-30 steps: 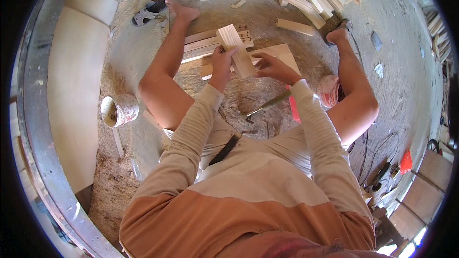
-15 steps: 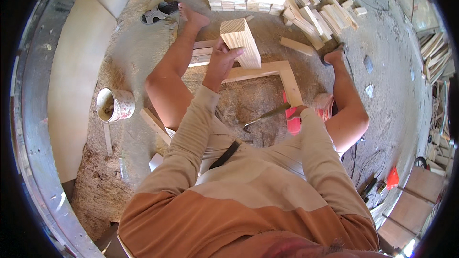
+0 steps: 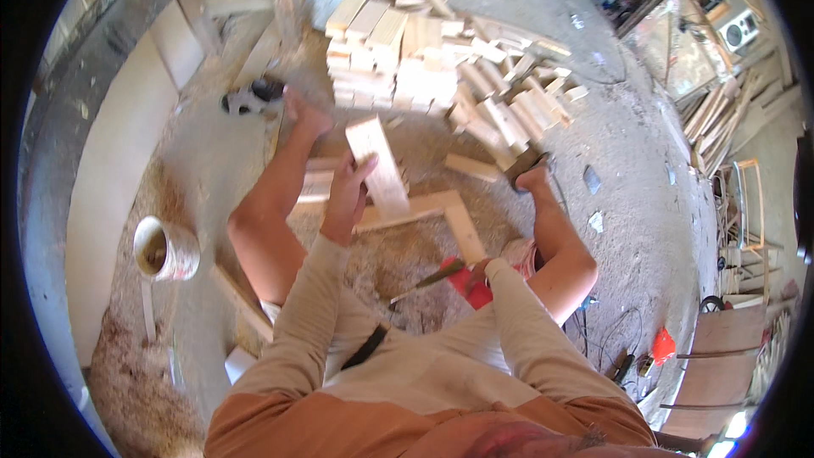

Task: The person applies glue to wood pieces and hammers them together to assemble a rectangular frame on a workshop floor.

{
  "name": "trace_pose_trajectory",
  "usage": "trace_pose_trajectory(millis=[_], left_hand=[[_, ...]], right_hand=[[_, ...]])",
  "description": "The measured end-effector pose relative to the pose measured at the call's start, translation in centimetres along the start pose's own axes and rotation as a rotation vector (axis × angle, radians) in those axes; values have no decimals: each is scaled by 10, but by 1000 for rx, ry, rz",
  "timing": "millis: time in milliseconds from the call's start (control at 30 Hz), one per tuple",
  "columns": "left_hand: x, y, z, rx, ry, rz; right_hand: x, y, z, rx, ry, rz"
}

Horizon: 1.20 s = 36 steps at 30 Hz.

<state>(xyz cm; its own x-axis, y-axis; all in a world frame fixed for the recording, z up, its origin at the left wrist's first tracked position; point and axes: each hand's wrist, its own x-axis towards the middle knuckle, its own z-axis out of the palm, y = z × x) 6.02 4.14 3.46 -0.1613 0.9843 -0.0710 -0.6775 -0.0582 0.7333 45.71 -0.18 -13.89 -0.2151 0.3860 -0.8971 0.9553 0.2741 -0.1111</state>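
My left hand (image 3: 343, 195) is closed around a short, pale wooden block (image 3: 378, 165), held up in front of me with its broad face showing. Low between my legs, my right hand (image 3: 482, 272) grips the handle of what looks like a hammer (image 3: 431, 281); its small dark head points left, toward the floor. Just past both hands lies a frame of joined wooden pieces (image 3: 462, 233), its corner at the right. A red object (image 3: 465, 285) sits beside my right hand, partly covered by it. More wooden slats (image 3: 315, 185) lie behind my left hand.
Ahead are a neat stack of wood blocks (image 3: 365, 59) and a loose pile (image 3: 509, 106). A whitish bucket (image 3: 180, 253) stands at left on sawdust. One loose block (image 3: 472, 168) lies near my right foot. Cables (image 3: 623, 331) and an orange-red item (image 3: 663, 345) are at right.
The view has tilted up, so the scene sits lower and more of the far room shows. The block in my left hand has turned from its end grain to its broad face.
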Motion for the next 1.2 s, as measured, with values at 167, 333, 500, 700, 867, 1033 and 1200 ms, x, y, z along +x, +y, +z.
trace_pose_trajectory(millis=[167, 333, 500, 700, 867, 1033, 1200], left_hand=[[-7, -5, 16, 334, 73, 17], [-1, -11, 3, 391, 66, 140], [1, -11, -6, 391, 79, 184], [-14, -27, 11, 531, -18, 152], [-26, -66, 34, 699, -101, 74], [-42, -75, 73, 687, -213, 50], [-47, -70, 90, 754, -289, 118]], right_hand=[[-19, -22, -1, 16, -3, -34], [-84, -92, -61, 91, 56, -288], [-147, -101, -118, 582, 519, -587], [-252, -69, -172, 1352, 920, -1047], [-269, -54, -179, 1454, 1213, -986], [-296, -47, -186, 1773, 1307, -1040], [-319, -48, -187, 1689, 1601, -1017]])
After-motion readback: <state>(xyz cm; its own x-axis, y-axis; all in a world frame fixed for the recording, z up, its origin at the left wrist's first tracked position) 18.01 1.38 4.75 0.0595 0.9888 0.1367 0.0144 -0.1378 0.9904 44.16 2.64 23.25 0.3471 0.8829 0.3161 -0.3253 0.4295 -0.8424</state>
